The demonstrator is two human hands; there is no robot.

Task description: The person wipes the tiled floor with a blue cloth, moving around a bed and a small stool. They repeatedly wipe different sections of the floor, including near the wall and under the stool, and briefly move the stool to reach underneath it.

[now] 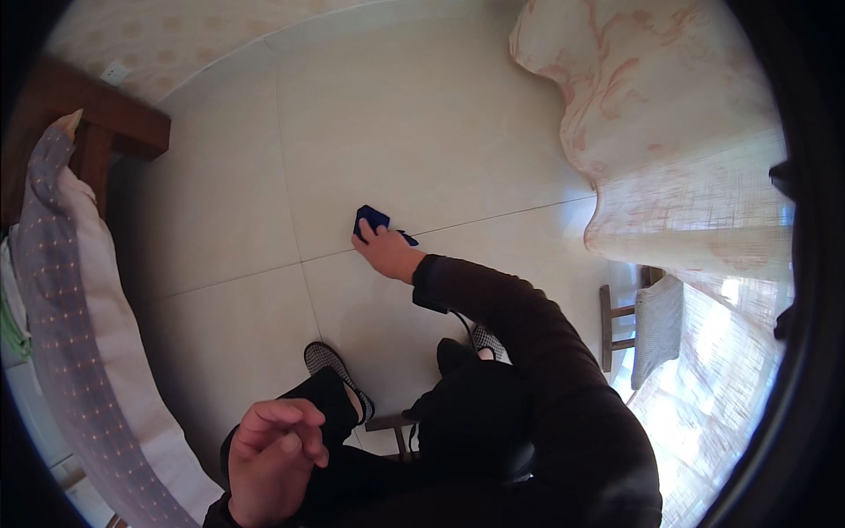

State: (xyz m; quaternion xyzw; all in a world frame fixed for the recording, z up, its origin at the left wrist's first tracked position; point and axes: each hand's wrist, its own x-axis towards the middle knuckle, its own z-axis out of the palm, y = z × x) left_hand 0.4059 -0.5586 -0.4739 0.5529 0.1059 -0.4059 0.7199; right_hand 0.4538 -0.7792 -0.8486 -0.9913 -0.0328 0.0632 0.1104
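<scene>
My right hand (387, 250) reaches out to the floor and holds a small dark blue thing (373, 216), probably a folded cloth. One finger lies along its top. A flat, angular part shows beyond the fingertips, and a smaller dark piece pokes out on the right side of the hand. The palm hides what lies between. Near my lap, my left hand (275, 453) is raised with its fingers curled in toward the thumb. Nothing shows in it.
Pale floor tiles (396, 114) spread ahead. A bed (132, 370) with grey and pink bedding runs along the left, its wooden post (141, 132) farther off. At right hang a patterned curtain (651, 132) and a small wooden stool (619, 326). My slippered foot (339, 374) is below.
</scene>
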